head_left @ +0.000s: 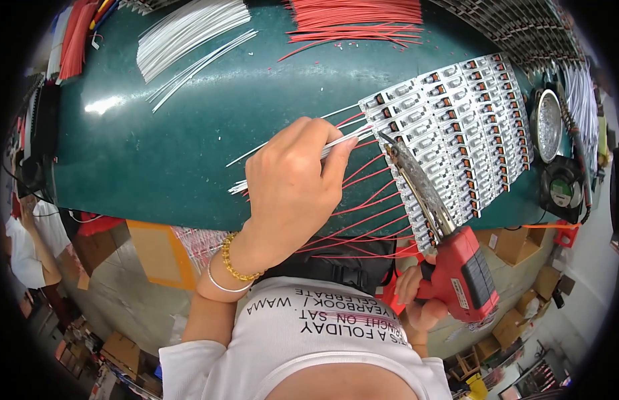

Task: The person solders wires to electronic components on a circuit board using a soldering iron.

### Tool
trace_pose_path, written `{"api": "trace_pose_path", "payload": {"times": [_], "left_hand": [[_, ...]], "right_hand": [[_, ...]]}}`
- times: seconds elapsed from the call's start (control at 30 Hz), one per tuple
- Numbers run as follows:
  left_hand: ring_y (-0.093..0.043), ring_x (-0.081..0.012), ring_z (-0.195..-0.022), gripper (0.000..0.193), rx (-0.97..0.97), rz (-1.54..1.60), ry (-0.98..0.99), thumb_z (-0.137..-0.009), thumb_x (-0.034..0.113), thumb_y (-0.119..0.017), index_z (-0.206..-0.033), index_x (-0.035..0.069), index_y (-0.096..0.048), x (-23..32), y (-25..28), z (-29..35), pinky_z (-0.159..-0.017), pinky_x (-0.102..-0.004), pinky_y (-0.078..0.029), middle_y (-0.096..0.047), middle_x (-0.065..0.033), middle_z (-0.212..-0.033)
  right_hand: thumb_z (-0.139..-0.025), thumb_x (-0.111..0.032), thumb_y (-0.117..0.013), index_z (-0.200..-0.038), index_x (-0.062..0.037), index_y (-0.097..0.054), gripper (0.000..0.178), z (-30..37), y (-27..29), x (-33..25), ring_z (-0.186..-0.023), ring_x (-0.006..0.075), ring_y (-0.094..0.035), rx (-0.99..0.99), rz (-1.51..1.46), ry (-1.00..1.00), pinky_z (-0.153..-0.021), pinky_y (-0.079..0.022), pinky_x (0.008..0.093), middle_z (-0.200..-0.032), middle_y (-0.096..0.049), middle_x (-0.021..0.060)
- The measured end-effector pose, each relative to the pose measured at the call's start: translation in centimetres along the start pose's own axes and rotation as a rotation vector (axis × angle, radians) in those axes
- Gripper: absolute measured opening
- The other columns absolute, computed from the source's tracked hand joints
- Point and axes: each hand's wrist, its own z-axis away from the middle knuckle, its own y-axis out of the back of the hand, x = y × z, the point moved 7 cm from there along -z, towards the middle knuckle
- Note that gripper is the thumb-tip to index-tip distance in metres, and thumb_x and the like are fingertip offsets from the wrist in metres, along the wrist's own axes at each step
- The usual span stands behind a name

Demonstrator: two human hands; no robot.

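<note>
My left hand (293,180) is closed in a pinch over a bundle of thin white wires (239,187), whose far ends reach the left edge of a circuit board panel (449,127). Rows of small silver and black parts cover the panel. Several red wires (363,208) trail from its lower left edge toward me. With my right hand (419,300) I grip a red soldering gun (461,273). Its long metal tip lies over the panel's left edge, close to the white wire ends. Some fingers of the right hand are hidden behind the handle.
White wires (189,33) and red wires (356,17) lie in piles at the back of the green table (149,153). Right of the panel stand a round metal dish (548,125) and a black fan (561,189). More board panels (516,27) fill the far right. Another person's arm (39,247) shows at left.
</note>
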Motion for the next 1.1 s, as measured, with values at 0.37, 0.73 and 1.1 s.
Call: {"api": "trace_pose_path", "payload": {"times": [0.37, 0.73, 1.1], "left_hand": [[-0.057, -0.0264, -0.056, 0.015, 0.023, -0.024, 0.008, -0.079, 0.013, -0.071, -0.074, 0.006, -0.058, -0.1, -0.2, 0.0, -0.048, -0.0366, -0.042, -0.057, -0.0071, -0.066], [-0.058, -0.026, -0.056, 0.015, 0.017, -0.056, 0.011, -0.078, 0.012, -0.071, -0.073, 0.006, -0.058, 0.0, -0.1, 0.0, -0.048, -0.036, -0.043, -0.056, -0.0067, -0.065], [-0.059, -0.0223, -0.067, 0.014, 0.013, 0.087, -0.041, -0.073, 0.003, -0.074, -0.076, 0.002, -0.061, 0.6, -0.5, 0.7, -0.057, -0.0316, -0.046, -0.058, -0.0077, -0.082]], "right_hand": [[-0.072, -0.075, -0.058, -0.116, 0.0015, -0.043, 0.09, -1.7, -3.5, -2.5, -0.042, 0.0126, -0.043, 0.033, 0.275, -0.115, -0.043, -0.037, 0.0252, -0.052, -0.042, -0.0018], [-0.073, -0.077, -0.054, -0.133, 0.0053, -0.036, 0.103, -0.9, -1.2, -1.5, -0.04, 0.0114, -0.041, 0.022, 0.149, 0.059, -0.04, -0.034, 0.0247, -0.05, -0.042, -0.0021], [-0.074, -0.075, -0.056, -0.131, 0.0049, -0.036, 0.1, -0.3, -0.3, -1.9, -0.04, 0.0127, -0.044, -0.046, 0.052, 0.111, -0.041, -0.034, 0.0252, -0.05, -0.045, -0.0006]]}}
